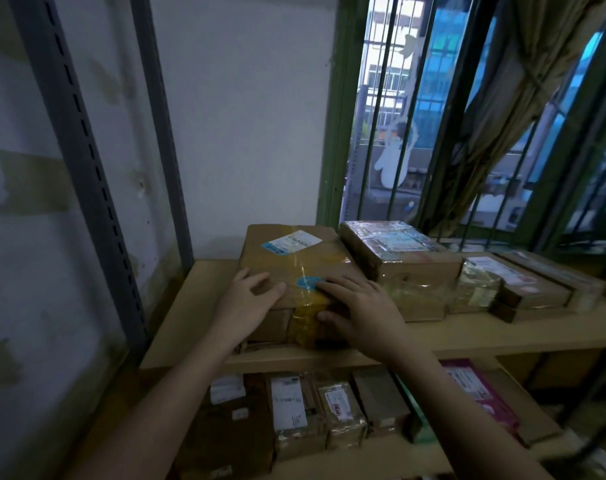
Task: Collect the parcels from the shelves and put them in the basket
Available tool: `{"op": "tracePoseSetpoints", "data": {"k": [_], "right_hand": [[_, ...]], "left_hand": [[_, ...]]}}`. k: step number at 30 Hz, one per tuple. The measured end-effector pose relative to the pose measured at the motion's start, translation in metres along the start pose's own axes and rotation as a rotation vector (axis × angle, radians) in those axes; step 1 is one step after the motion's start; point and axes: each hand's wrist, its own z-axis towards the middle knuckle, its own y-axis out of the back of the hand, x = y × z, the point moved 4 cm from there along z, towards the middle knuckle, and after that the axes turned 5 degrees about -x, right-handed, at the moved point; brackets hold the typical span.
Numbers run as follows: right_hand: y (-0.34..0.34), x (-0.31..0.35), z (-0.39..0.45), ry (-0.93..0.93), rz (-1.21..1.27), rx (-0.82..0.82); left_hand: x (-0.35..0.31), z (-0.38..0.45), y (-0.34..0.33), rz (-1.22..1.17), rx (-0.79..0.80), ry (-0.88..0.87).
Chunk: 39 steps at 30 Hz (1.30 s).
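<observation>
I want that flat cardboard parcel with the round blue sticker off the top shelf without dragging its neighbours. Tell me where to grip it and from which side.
Grip the flat parcel by its near edge and left side, coming from the front. It is broad and thin, its right edge sits tight against the taped box, and the wall is behind. The left hand and right hand already rest at that near edge.
</observation>
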Motion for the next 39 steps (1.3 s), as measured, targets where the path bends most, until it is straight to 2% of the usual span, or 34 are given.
{"op": "tracePoseSetpoints", "data": {"k": [3, 5, 7, 10, 14, 18, 21, 24, 27, 30, 33, 39], "right_hand": [[0.004, -0.002, 0.002, -0.006, 0.117, 0.043], [0.019, -0.006, 0.004, -0.059, 0.409, 0.022], [0.041, -0.017, 0.008, -0.116, 0.646, -0.098], [0.075, -0.053, 0.018, -0.192, 0.796, -0.365], [0.099, -0.119, 0.025, -0.31, 0.788, -0.522], [0.107, -0.192, 0.017, -0.532, 0.851, -0.528], [0.096, -0.225, 0.013, -0.647, 0.88, -0.398], [0.083, -0.224, 0.012, -0.605, 0.836, -0.139], [0.082, -0.221, 0.013, -0.544, 0.704, -0.046], [0.083, -0.222, 0.013, -0.555, 0.677, -0.056], [0.087, -0.222, 0.008, -0.559, 0.745, -0.136], [0.114, -0.222, 0.001, -0.551, 1.01, -0.334]], "left_hand": [[-0.006, -0.002, 0.004, 0.058, 0.054, -0.001], [-0.017, 0.0, 0.006, 0.129, 0.042, -0.014], [-0.036, 0.002, 0.007, 0.147, -0.037, -0.065], [-0.074, 0.007, -0.008, -0.002, -0.076, -0.117], [-0.118, 0.011, -0.058, -0.149, 0.0, -0.119], [-0.151, 0.013, -0.109, -0.163, 0.018, -0.016], [-0.159, 0.015, -0.134, -0.099, -0.013, 0.106], [-0.156, 0.018, -0.143, -0.021, -0.07, 0.191], [-0.16, 0.018, -0.149, -0.007, -0.082, 0.236], [-0.165, 0.017, -0.155, -0.022, -0.106, 0.247], [-0.173, 0.008, -0.159, -0.072, -0.138, 0.244], [-0.187, 0.003, -0.155, -0.352, -0.256, 0.188]]}}
